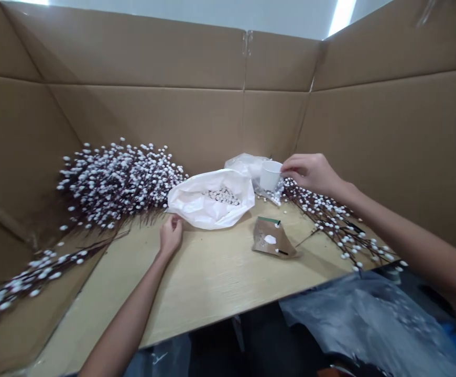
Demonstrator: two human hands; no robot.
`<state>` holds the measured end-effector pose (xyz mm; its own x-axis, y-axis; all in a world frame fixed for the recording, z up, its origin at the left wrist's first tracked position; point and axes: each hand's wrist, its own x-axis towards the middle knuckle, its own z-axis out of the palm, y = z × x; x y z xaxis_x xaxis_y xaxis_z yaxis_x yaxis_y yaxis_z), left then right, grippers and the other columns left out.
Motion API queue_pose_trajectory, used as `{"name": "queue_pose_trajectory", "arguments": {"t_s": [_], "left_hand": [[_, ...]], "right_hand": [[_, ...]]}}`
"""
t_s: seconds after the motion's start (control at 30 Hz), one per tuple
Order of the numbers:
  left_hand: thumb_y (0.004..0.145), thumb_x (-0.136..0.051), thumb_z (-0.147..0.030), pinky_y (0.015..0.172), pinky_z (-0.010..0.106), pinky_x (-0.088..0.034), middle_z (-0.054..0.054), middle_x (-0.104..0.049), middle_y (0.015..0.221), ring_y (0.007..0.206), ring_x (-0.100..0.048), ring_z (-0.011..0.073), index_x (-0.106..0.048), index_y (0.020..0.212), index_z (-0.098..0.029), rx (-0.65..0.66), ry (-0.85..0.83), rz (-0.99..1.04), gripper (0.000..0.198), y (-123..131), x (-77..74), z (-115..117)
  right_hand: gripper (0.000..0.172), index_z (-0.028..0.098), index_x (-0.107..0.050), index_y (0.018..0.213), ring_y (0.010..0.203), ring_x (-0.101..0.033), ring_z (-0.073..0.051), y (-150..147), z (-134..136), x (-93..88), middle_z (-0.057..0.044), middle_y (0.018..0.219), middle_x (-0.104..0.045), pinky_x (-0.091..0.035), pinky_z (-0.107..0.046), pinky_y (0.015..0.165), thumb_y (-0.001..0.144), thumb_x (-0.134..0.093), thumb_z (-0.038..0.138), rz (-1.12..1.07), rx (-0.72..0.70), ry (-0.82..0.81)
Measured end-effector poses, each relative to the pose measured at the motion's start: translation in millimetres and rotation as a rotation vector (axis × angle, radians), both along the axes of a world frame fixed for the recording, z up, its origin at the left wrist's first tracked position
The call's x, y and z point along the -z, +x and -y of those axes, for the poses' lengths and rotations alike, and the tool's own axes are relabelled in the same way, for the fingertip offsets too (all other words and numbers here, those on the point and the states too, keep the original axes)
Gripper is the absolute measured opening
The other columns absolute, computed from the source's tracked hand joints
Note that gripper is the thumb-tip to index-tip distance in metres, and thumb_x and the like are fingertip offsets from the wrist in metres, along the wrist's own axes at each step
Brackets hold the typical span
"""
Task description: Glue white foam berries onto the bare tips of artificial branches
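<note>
Cardboard walls (145,57) rose behind the wooden table (212,293), with white-budded branches (118,186) heaped at its back left. At the table's back, my right hand (310,174) pinched a white paper cup (271,175); my loose, empty left hand (171,235) rested just beside a white plastic bag (191,201).

Bright, even light is cast from a light strip (342,15) glaring at the upper right. Soft shadows are left on the wooden tabletop (212,283), and the cardboard walls (145,57) are bent by wide-angle distortion toward the frame's edges.
</note>
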<state>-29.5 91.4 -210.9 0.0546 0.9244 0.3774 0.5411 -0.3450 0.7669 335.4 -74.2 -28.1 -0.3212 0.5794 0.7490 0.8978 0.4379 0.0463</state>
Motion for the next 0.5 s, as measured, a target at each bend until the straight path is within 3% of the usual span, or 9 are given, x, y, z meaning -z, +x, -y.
{"name": "queue_pose_trajectory", "arguments": {"t_s": [0.1,0.23,0.5], "left_hand": [[0.07,-0.043,-0.031,0.072,0.031,-0.047,0.006,-0.065,0.078,0.074,-0.061,0.0218,-0.053,0.081,-0.018,0.003,0.004,-0.021,0.02,0,-0.4,0],[0.069,-0.043,-0.033,0.073,0.031,-0.048,0.007,-0.066,0.079,0.075,-0.062,0.0225,-0.054,0.082,-0.018,-0.011,-0.003,-0.03,0.022,0,-2.5,0],[0.067,-0.044,-0.032,0.072,0.032,-0.049,0.005,-0.065,0.075,0.073,-0.061,0.0223,-0.053,0.079,-0.019,-0.02,-0.027,-0.046,0.02,3,-7.2,2]], "right_hand": [[0.022,0.02,-0.071,0.076,0.072,-0.067,-0.017,22,10,23.4,-0.005,0.084,-0.073,-0.054,-0.03,0.066,0.082,-0.05,0.017,0.034,0.024,-0.006],[0.029,0.022,-0.072,0.08,0.078,-0.068,-0.017,22,31,45.8,-0.006,0.086,-0.073,-0.055,-0.03,0.065,0.085,-0.044,0.015,0.16,0.026,0.017],[0.029,0.024,-0.071,0.094,0.093,-0.068,-0.019,-7,74,54.2,-0.005,0.096,-0.074,-0.059,-0.038,0.081,0.094,-0.042,0.018,0.229,-0.184,-0.087]]}}
